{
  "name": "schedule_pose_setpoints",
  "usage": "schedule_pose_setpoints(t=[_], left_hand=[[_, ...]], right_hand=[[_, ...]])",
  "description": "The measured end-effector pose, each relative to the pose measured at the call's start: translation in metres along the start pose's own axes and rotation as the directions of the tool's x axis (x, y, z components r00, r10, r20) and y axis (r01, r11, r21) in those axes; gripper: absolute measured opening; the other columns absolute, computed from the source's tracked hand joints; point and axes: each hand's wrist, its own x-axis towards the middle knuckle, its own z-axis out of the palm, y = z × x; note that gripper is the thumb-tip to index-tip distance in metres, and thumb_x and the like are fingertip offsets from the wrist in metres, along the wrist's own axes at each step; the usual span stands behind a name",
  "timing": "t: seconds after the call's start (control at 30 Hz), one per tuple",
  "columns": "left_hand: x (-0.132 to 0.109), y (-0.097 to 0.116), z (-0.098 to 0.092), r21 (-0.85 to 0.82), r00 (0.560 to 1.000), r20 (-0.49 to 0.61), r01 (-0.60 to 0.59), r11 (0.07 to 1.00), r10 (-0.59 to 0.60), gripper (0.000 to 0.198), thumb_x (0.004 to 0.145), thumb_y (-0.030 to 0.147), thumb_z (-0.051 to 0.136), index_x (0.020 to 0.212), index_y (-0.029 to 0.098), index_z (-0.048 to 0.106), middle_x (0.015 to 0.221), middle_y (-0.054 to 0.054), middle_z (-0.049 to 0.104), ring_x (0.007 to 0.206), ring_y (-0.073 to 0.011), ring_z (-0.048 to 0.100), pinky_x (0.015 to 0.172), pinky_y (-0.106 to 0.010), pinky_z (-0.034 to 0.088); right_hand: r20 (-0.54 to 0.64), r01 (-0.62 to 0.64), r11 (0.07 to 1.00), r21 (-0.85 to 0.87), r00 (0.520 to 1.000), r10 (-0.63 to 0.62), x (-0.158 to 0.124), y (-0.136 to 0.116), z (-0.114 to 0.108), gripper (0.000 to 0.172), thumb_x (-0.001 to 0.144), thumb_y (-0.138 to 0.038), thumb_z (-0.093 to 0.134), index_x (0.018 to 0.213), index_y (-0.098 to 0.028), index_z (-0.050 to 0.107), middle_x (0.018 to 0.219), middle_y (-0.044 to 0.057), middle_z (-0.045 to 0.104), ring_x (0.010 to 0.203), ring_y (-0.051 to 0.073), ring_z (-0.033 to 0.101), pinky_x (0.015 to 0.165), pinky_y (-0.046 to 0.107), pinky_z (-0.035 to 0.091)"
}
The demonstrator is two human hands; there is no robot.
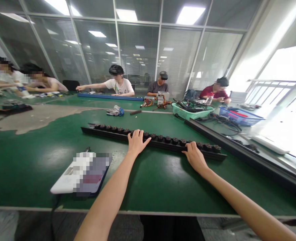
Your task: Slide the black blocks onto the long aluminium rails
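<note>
A long black bar (160,144) with a row of small round black parts along its top lies across the green table, angled down toward the right. My left hand (137,142) grips its middle, fingers over the far side and thumb spread to the right along the near side. Farther right, my right hand (195,155) holds the bar with curled fingers on top and the thumb at its near face. Both ends of the bar extend past my hands. My fingertips are partly hidden behind it.
A white device (67,177) and a phone-like slab (94,179) lie front left. Long black rails (228,147) run along the right. Behind are a green basket (188,113) of cables, a blue basket (248,119) and a crumpled cloth (115,111). Several people sit around the table.
</note>
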Motion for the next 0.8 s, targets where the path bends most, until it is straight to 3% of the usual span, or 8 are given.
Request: schedule_pose_setpoints(t=[0.2, 0.43, 0.8], left_hand=[[0.001, 0.002, -0.001, -0.026, 0.999, -0.014, 0.036, 0.999, -0.037, 0.061, 0.095, 0.066, 0.046, 0.133, 0.019, 0.057, 0.141, -0.020, 0.057, 0.135, -0.0355, 0.047, 0.117, -0.063, 0.028], [0.001, -0.004, -0.001, -0.003, 0.998, -0.065, 0.021, 1.000, -0.021, 0.076, 0.085, 0.080, 0.049, 0.124, 0.016, 0.059, 0.129, -0.020, 0.061, 0.129, -0.0374, 0.049, 0.122, -0.072, 0.008], [-0.003, -0.004, -0.002, 0.036, 0.997, -0.064, 0.040, 0.999, -0.037, 0.068, 0.083, 0.080, 0.054, 0.116, 0.020, 0.059, 0.121, -0.016, 0.063, 0.122, -0.0354, 0.053, 0.122, -0.067, 0.015]], right_hand=[[0.016, 0.001, 1.000, -0.029, 1.000, -0.001, 0.008, 0.003, 0.009, 0.013, 0.101, -0.032, 0.049, 0.105, -0.019, 0.051, 0.104, 0.011, 0.049, 0.083, 0.023, 0.059, 0.071, 0.033, 0.050], [0.035, 0.012, 0.999, 0.044, 0.999, -0.013, 0.032, 0.014, 0.021, 0.012, 0.099, -0.029, 0.053, 0.106, -0.019, 0.051, 0.106, 0.011, 0.049, 0.086, 0.024, 0.060, 0.075, 0.035, 0.052], [0.035, 0.031, 0.986, 0.162, 0.999, -0.037, 0.042, 0.021, 0.022, 0.016, 0.099, -0.032, 0.049, 0.109, -0.020, 0.053, 0.107, 0.011, 0.050, 0.086, 0.024, 0.061, 0.078, 0.039, 0.055]])
